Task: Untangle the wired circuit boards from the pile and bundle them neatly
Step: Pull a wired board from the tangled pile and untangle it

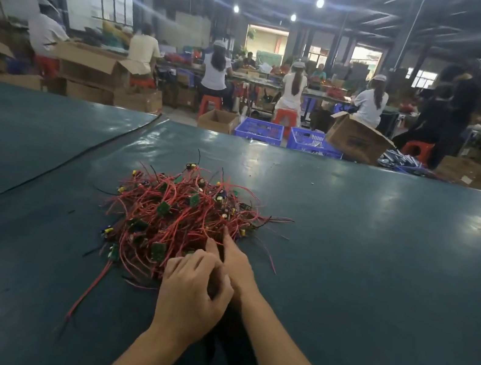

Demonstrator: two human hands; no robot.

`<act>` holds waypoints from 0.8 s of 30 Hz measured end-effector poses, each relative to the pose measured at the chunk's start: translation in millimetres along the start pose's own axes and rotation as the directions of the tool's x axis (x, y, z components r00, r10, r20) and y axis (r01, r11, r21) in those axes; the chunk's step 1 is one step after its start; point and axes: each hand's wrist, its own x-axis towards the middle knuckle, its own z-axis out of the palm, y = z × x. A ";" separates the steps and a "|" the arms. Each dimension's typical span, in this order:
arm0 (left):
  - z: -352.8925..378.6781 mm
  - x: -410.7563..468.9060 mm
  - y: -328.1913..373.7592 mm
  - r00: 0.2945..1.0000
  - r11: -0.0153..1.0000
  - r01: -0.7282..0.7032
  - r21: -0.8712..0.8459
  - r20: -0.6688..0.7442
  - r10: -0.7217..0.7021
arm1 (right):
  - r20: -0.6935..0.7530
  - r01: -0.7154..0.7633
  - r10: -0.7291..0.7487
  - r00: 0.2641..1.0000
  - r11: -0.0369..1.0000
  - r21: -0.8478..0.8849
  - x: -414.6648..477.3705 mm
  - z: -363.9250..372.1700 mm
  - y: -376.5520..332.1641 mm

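A tangled pile of wired circuit boards [185, 214], with red and black wires and small green boards, lies on the dark green table [365, 252]. At the pile's near edge, my left hand [191, 292] has its fingers curled round a dark bunch of wires [223, 343] that trails back between my forearms. Right beside it, my right hand [236, 263] stretches its forefinger and thumb into the red wires. What lies under its palm is hidden. A long red wire [92, 288] runs out of the pile toward the near left.
A black cable [76, 158] runs diagonally across the table's left part. Beyond the far edge stand blue crates [259, 129] and cardboard boxes [356, 138]. Several people sit on red stools at distant benches.
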 end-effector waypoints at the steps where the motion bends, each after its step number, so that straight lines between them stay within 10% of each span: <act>1: 0.0 -0.3 -2.2 0.998 0.999 0.042 -0.031 0.046 -0.041 | -0.034 0.028 -0.030 0.999 0.998 -0.056 -6.8 -4.0 4.8; 9: 6.4 -2.9 -3.4 0.972 0.979 -0.014 0.205 0.233 -0.035 | -0.219 0.147 -0.307 0.926 0.829 -0.540 -70.3 -35.7 34.4; 14: -2.9 -3.0 10.5 0.988 0.960 -0.068 0.270 0.155 0.026 | -0.413 0.159 -0.268 0.870 0.947 -0.280 -104.6 -53.2 39.8; 20: -4.4 -21.1 50.3 0.946 0.947 -0.318 -0.040 0.055 0.320 | -0.664 0.356 -0.237 0.710 0.933 0.047 -150.3 -65.7 27.9; 24: -8.5 -38.2 63.8 0.975 0.910 -0.004 -0.416 0.200 0.096 | -0.582 0.446 -0.387 0.715 0.894 -0.047 -172.9 -51.4 23.3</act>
